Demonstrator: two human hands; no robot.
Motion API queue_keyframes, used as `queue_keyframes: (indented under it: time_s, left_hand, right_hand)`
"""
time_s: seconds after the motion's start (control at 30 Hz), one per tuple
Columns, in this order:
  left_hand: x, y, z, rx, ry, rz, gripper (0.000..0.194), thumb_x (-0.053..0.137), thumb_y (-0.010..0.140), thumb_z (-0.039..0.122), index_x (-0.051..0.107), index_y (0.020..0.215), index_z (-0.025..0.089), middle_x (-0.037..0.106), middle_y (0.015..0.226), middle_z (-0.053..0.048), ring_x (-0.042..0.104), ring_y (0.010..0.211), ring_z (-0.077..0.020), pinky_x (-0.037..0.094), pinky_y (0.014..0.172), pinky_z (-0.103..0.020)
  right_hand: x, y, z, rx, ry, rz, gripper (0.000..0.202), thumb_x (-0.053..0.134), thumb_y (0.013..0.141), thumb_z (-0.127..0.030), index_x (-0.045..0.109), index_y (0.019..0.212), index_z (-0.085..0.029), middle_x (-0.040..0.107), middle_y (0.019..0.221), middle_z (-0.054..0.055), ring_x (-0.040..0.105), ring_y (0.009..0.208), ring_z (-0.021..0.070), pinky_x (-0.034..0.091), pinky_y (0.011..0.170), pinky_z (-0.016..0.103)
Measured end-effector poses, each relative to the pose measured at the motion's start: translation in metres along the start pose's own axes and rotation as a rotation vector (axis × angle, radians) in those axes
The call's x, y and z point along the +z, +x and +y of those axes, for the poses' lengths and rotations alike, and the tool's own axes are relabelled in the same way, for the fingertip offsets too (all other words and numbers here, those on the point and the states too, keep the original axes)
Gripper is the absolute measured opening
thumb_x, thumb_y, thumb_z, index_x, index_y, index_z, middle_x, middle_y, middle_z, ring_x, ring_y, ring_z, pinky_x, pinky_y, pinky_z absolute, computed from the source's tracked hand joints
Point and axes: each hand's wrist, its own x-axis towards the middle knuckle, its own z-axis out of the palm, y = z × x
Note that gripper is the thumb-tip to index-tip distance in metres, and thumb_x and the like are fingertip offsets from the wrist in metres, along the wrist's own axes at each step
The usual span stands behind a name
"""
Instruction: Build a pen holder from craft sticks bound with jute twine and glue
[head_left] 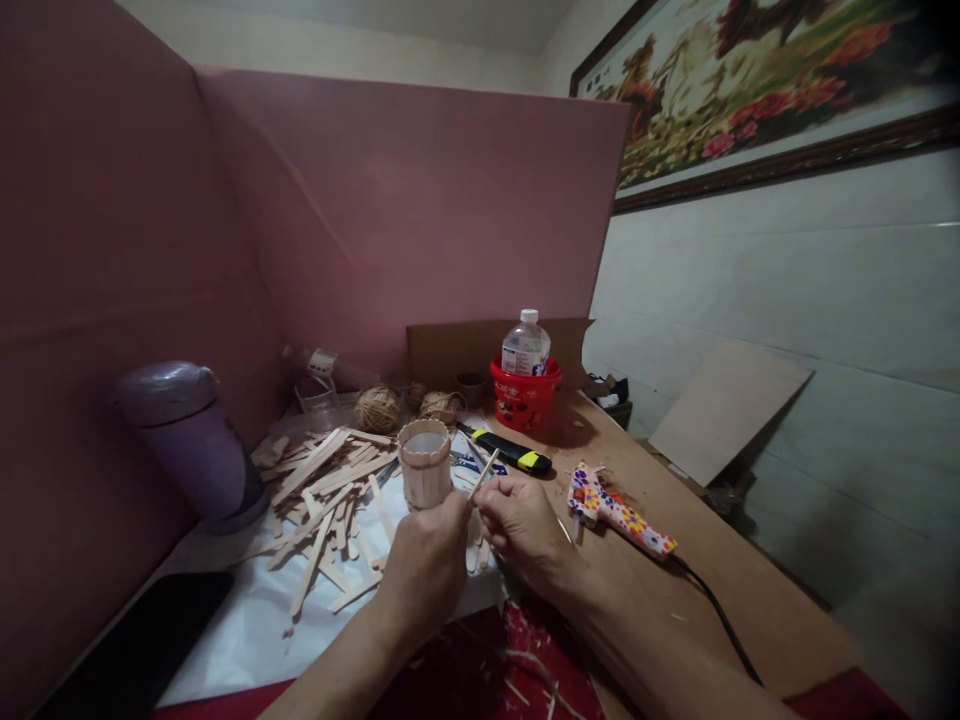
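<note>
Between my two hands a thin wooden stick (484, 474) slants up to the right. My left hand (429, 548) is closed round its lower part, the thumb on top. The fingers of my right hand (525, 525) are pinched together right beside the stick; what they hold is too small to tell. Just behind my left hand stands a small round cup covered with wooden sticks (424, 468), upright. Many loose flat craft sticks (330, 500) lie heaped on a white sheet (225, 625) to the left.
A black and yellow utility knife (514, 452) lies behind my right hand. A flowered glue gun (622, 515) with a cord is at the right. Farther back are twine balls (378, 409) and a red bucket (525, 400) holding a bottle (526, 350). A purple flask (199, 450) stands left.
</note>
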Motion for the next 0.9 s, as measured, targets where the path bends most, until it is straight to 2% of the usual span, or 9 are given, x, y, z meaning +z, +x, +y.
queue_keyframes:
  time_s: [0.1, 0.23, 0.33, 0.47, 0.6, 0.77, 0.9]
  left_hand:
    - [0.002, -0.002, 0.002, -0.004, -0.015, 0.006, 0.021, 0.036, 0.084, 0.015, 0.05, 0.071, 0.02, 0.052, 0.057, -0.002, 0.046, 0.05, -0.0163, 0.023, 0.051, -0.029]
    - [-0.001, -0.001, 0.004, -0.039, -0.111, 0.037, 0.024, 0.037, 0.087, 0.022, 0.049, 0.067, 0.02, 0.049, 0.056, 0.0, 0.043, 0.051, -0.0141, 0.026, 0.052, -0.027]
    - [-0.005, 0.003, 0.006, -0.087, -0.21, 0.067, 0.031, 0.035, 0.091, 0.031, 0.05, 0.066, 0.019, 0.047, 0.054, 0.003, 0.04, 0.05, -0.012, 0.029, 0.051, -0.024]
    - [-0.009, 0.005, 0.007, -0.124, -0.301, 0.084, 0.034, 0.036, 0.091, 0.037, 0.052, 0.067, 0.018, 0.045, 0.054, 0.004, 0.039, 0.05, -0.0112, 0.03, 0.05, -0.023]
    - [-0.006, 0.002, 0.005, -0.082, -0.205, 0.071, 0.031, 0.034, 0.091, 0.031, 0.049, 0.068, 0.019, 0.049, 0.057, 0.002, 0.043, 0.054, -0.0129, 0.03, 0.053, -0.025]
    - [0.002, -0.002, 0.002, -0.059, -0.082, 0.032, 0.022, 0.033, 0.087, 0.021, 0.047, 0.071, 0.021, 0.049, 0.057, -0.001, 0.045, 0.053, -0.0168, 0.023, 0.053, -0.029]
    - [0.004, -0.003, 0.005, -0.061, -0.044, 0.015, 0.02, 0.033, 0.085, 0.018, 0.048, 0.072, 0.021, 0.05, 0.059, -0.004, 0.047, 0.053, -0.0191, 0.02, 0.054, -0.031]
  right_hand:
    - [0.0, 0.0, 0.004, -0.034, -0.031, 0.039, 0.011, 0.057, 0.058, -0.022, 0.048, 0.052, -0.018, 0.037, 0.033, -0.01, 0.027, 0.03, 0.0031, 0.015, 0.032, 0.017]
    - [0.0, 0.001, 0.005, -0.087, -0.063, 0.063, 0.01, 0.059, 0.058, -0.022, 0.05, 0.053, -0.017, 0.042, 0.035, -0.009, 0.03, 0.033, 0.0042, 0.018, 0.035, 0.018]
    - [0.001, 0.001, 0.002, -0.11, -0.06, 0.022, 0.013, 0.062, 0.06, -0.027, 0.054, 0.058, -0.017, 0.045, 0.04, -0.008, 0.033, 0.035, 0.0048, 0.021, 0.036, 0.018]
    - [0.001, 0.0, -0.002, -0.096, -0.051, -0.046, 0.02, 0.065, 0.063, -0.034, 0.057, 0.064, -0.015, 0.047, 0.044, -0.007, 0.031, 0.034, 0.004, 0.017, 0.034, 0.018]
    - [0.0, 0.002, -0.001, -0.082, -0.047, -0.031, 0.022, 0.066, 0.061, -0.035, 0.055, 0.059, -0.016, 0.043, 0.04, -0.008, 0.028, 0.033, 0.0037, 0.016, 0.033, 0.018]
    - [0.001, 0.002, 0.004, -0.091, -0.07, 0.034, 0.01, 0.059, 0.058, -0.024, 0.052, 0.055, -0.018, 0.04, 0.036, -0.009, 0.028, 0.033, 0.0045, 0.016, 0.035, 0.018]
    - [0.001, 0.001, 0.006, -0.119, -0.113, 0.081, 0.008, 0.055, 0.057, -0.023, 0.052, 0.052, -0.018, 0.038, 0.036, -0.009, 0.027, 0.035, 0.005, 0.017, 0.037, 0.019]
